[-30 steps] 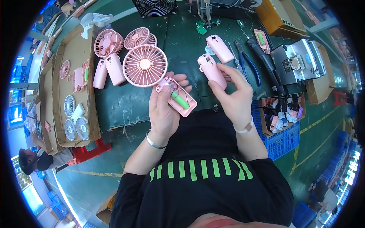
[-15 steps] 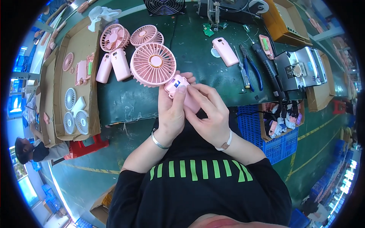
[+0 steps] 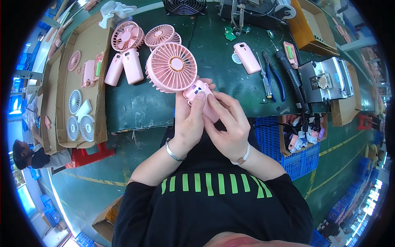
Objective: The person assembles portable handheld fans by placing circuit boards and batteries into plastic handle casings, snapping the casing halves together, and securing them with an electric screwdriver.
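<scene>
Both my hands are closed on a pink handheld fan [image 3: 173,70] over the table's front edge. Its round slatted head points away to the upper left. My left hand [image 3: 190,117] grips the neck and upper handle, the thumb lying beside a small dark rectangle on the casing. Around the lower handle are the fingers of my right hand [image 3: 230,119], pressing from the right side. Left of the fan head lie two pink handle casings [image 3: 132,68], a pink fan head with visible blades [image 3: 127,37] and stacked pink grilles [image 3: 159,35].
A cardboard tray [image 3: 62,88] with pink and white fan parts lies at left. On the right are a pink casing [image 3: 247,58], a screwdriver [image 3: 265,82], blue-handled pliers [image 3: 275,78], a black cylindrical tool [image 3: 292,74] and a metal box device [image 3: 325,78]. Blue crates [image 3: 302,162] stand below.
The view has shifted a little. The fan and both hands appear slightly further right, with the fan still held in much the same grip.
</scene>
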`<state>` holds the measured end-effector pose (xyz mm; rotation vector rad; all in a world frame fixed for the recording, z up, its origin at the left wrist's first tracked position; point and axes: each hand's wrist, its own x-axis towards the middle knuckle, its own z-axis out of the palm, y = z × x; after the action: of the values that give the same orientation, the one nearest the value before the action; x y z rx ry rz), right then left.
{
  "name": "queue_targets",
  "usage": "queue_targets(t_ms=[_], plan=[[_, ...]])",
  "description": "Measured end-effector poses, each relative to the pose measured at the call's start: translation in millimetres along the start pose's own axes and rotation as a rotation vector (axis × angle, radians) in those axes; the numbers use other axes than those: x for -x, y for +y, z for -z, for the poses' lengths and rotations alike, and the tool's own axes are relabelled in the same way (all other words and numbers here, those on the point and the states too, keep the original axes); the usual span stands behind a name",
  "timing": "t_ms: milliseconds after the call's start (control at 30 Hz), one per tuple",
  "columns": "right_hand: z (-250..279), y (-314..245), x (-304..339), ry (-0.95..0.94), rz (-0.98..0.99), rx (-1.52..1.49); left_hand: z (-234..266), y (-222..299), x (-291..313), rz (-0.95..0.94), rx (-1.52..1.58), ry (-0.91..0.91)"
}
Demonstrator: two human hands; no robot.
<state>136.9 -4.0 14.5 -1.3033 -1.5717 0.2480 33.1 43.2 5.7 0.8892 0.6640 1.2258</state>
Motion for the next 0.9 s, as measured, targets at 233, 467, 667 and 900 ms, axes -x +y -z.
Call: queue_targets(t_ms=[233, 467, 667, 900], plan=[[4.5, -5.1, -1.8, -0.034, 0.055, 0.130, 0.0, 2.4, 1.1, -0.068, -0.199, -0.055], [23.8, -2.2, -17.7, -0.221, -0.071, -0.031, -4.2, 8.0, 0.6, 0.012, -0.011, -0.012], [24.2, -0.9, -16.2, -0.036, -0.059, -0.042, 0.2, 6.8, 0.0, 0.027, 0.094, -0.002], [41.5, 36.5, -29.1, 0.026, -0.229, 0.176, 2.1, 15.1, -3.4, 0.157, 0.207, 0.014]])
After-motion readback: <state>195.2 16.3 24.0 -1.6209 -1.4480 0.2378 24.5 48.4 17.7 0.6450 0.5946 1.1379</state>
